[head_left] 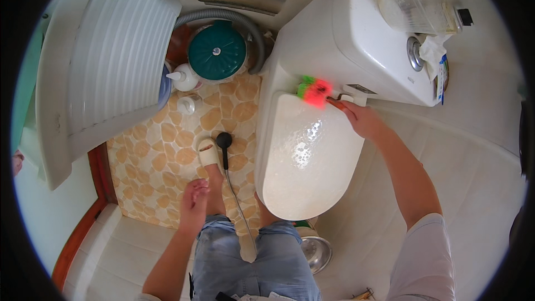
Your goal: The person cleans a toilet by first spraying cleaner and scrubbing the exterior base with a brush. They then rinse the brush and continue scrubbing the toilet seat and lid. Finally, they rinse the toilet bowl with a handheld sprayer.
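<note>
My right hand is closed around the handle of a brush with red and green bristles. The brush head, a little blurred, lies at the hinge end of the white toilet's closed lid, just below the cistern. Wet spots and bubbles shine on the lid. My left hand hangs above my leg with its fingers curled loosely, and no object shows in it.
A hand shower with its hose lies on the pebble-patterned floor beside my slipper. Near the wall stand a green-lidded bin, a white bottle and a grey corrugated hose. A metal basin sits beside my leg.
</note>
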The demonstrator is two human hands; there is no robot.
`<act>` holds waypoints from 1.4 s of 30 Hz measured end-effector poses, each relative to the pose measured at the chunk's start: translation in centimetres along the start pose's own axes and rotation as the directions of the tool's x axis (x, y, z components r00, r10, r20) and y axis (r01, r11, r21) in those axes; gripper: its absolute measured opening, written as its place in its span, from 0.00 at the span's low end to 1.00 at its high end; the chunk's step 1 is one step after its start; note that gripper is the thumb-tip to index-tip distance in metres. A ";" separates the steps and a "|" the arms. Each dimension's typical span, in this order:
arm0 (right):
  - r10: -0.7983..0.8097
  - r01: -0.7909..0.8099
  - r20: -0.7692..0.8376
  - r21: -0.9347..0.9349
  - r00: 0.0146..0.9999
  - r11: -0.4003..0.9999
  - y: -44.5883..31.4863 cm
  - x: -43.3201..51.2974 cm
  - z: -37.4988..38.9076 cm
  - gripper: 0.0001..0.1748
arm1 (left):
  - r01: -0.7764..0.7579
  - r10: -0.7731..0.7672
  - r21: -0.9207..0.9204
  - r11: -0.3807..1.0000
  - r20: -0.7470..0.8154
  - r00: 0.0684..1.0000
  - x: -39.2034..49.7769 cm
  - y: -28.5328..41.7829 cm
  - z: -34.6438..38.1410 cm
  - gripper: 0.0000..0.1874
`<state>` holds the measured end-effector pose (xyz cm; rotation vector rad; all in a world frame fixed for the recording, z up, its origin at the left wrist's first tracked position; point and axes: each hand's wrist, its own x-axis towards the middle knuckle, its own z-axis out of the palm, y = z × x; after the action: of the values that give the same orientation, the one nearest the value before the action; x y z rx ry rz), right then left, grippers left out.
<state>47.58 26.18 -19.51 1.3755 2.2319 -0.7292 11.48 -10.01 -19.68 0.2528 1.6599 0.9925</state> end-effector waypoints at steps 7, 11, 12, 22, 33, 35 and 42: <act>-0.096 0.098 0.024 -0.107 0.995 0.989 -0.5 -0.9 -2.6 0.19 | -0.754 0.709 0.495 0.433 0.330 0.623 -3.2 20.1 -6.3 0.17; -0.085 0.093 0.094 -0.084 0.992 0.992 -1.9 2.3 -1.3 0.20 | -0.397 0.793 0.889 -0.229 0.407 0.453 -2.4 28.1 -14.1 0.21; -0.101 0.106 0.074 -0.071 0.992 0.992 -1.3 2.1 -1.2 0.20 | -0.293 0.787 0.908 -0.300 0.409 0.462 -1.2 28.6 -15.0 0.21; -0.127 0.131 0.053 -0.100 0.991 0.986 3.0 2.2 -0.6 0.20 | -0.239 0.764 0.922 -0.305 0.387 0.516 3.5 29.2 -16.4 0.28; -0.073 0.076 0.163 -0.011 0.984 0.997 4.4 -0.5 -2.1 0.22 | -0.304 0.701 0.910 -0.282 0.411 0.583 2.5 29.9 -15.7 0.32; -0.196 0.194 0.108 0.029 0.975 0.981 2.8 0.4 -1.8 0.21 | -0.309 0.704 0.917 -0.253 0.393 0.592 2.2 29.9 -15.6 0.32; -0.308 0.323 -0.100 0.221 0.946 0.920 -0.6 4.9 3.4 0.22 | -0.317 0.718 0.918 -0.236 0.385 0.579 3.3 30.3 -14.4 0.32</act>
<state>45.22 27.22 -24.94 1.1614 2.5170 -1.1060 -12.07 4.12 -0.12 2.1471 2.3542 0.1555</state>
